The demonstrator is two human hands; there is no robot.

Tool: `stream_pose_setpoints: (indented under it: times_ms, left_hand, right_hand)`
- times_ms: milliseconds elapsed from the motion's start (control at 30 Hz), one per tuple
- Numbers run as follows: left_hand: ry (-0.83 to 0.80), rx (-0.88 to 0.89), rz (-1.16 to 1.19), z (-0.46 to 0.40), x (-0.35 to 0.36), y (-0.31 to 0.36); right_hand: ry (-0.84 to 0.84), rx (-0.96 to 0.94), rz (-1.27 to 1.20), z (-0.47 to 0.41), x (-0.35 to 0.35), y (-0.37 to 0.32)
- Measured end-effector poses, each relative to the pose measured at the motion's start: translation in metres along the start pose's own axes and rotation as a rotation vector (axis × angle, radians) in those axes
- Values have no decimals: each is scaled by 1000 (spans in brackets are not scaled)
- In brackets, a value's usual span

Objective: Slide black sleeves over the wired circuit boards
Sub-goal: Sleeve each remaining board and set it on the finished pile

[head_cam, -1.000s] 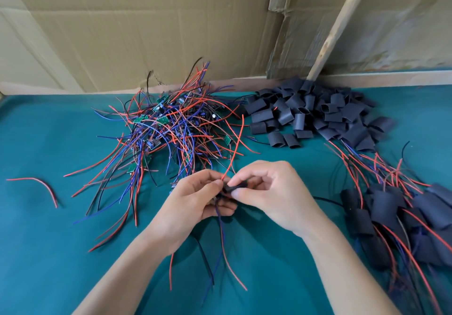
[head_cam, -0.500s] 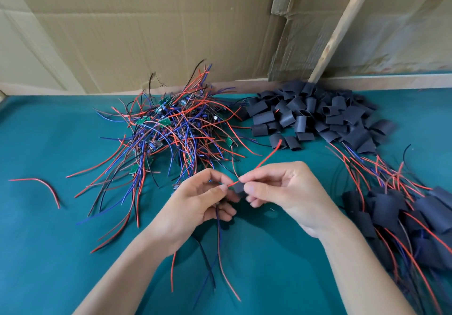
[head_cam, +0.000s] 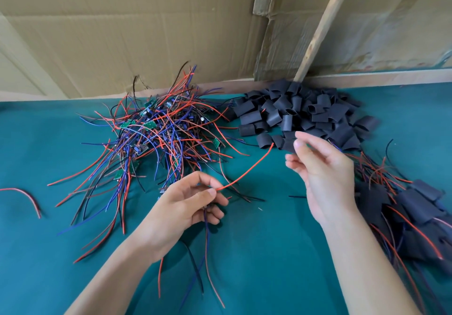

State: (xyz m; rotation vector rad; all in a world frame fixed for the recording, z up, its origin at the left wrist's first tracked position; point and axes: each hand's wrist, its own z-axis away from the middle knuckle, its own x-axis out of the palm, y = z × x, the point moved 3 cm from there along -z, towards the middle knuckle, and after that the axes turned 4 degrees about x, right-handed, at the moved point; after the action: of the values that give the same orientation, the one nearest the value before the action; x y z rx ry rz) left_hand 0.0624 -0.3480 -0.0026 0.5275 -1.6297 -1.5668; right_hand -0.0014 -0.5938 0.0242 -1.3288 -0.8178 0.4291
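the left hand (head_cam: pixel 181 207) sits just below the tangle of wired circuit boards (head_cam: pixel 156 138), forearm coming up from the bottom edge, palm turned toward the right. its fingers are curled and grasping a bundle of wires (head_cam: pixel 208 241) that hang down from the fist toward the near edge of the teal counter (head_cam: pixel 264 253). thumb and forefinger pinch a red wire (head_cam: pixel 247 172) that arcs up and right from the fist, its free end lying just short of the loose pile of black sleeves (head_cam: pixel 305 116). whether a board sits inside the fist cannot be told; the fingers hide it.

the right hand (head_cam: pixel 322 175) is raised to the right of that tangle, well apart from the left hand, wrist bent and palm facing left. its fingers are released, loosely spread and holding nothing, the thumb tip up at the lower edge of the sleeve pile. it is slightly blurred.

the sleeve pile lies to the right of the tangle, against the wooden strip at the back of the counter. further right of the tangle, past the right forearm, a heap of sleeved boards (head_cam: pixel 420 217) trails red and dark wires. far left of the tangle one stray red wire (head_cam: pixel 29 198) lies alone. cardboard sheets (head_cam: pixel 122 33) and a leaning wooden stick (head_cam: pixel 320 23) stand behind the tangle.
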Motion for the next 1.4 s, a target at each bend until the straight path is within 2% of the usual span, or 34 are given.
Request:
stream_pose_setpoints:
  times_ms: [267,433,700,933,1133,1400]
  left_hand:
    - [-2,-8,-14,1,1,2]
    - [4,-12,-2,0,-1,0]
    - [43,14,28,1,-4,0]
    - [-77,-5,65,2,-4,3]
    - [-127,35,-10,4,-1,5]
    - [-76,61,-160,3,4,5]
  right_hand:
    - [-212,27,41,9,15,0]
    - [-333,144,29,18,30,7]
    - [-330,330,-117,36,58,27]
    - [-358,311,37,39,60,27]
    - [-437,299,110,40,60,28]
    - [-464,273,118,39,60,30]
